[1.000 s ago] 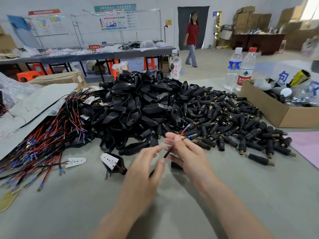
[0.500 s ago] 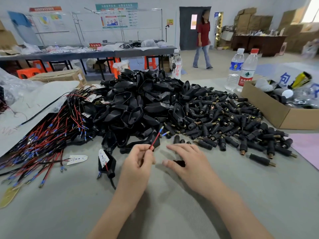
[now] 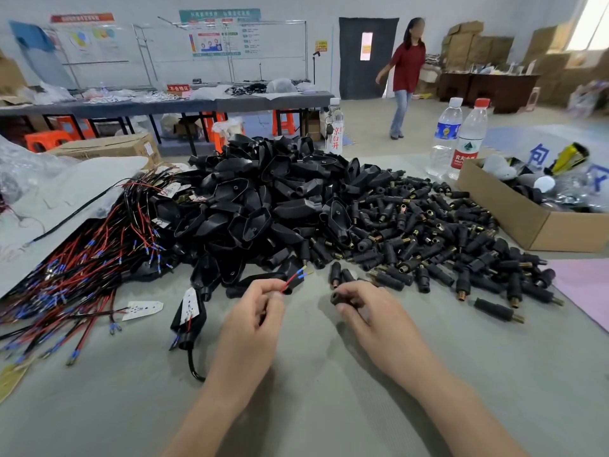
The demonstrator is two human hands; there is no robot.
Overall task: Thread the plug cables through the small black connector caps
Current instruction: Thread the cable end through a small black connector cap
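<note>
Showing one plug cable (image 3: 291,281), its red and black leads tipped with blue sleeves, pinched by the left hand (image 3: 252,321) over the near middle of the grey table (image 3: 313,407). One small black connector cap (image 3: 336,297) is gripped in the curled fingers of the right hand (image 3: 369,319), just apart from the leads. The heaped caps (image 3: 428,239) behind are too many to count. Bare surface is left along the near edge.

The plug cable (image 3: 290,282) pinched in my left hand (image 3: 255,311) points up and right, its red and black wires tipped blue. Just right of it, my right hand (image 3: 367,313) grips one small black cap (image 3: 336,296). A heap of caps (image 3: 428,239) lies beyond, far right.
</note>
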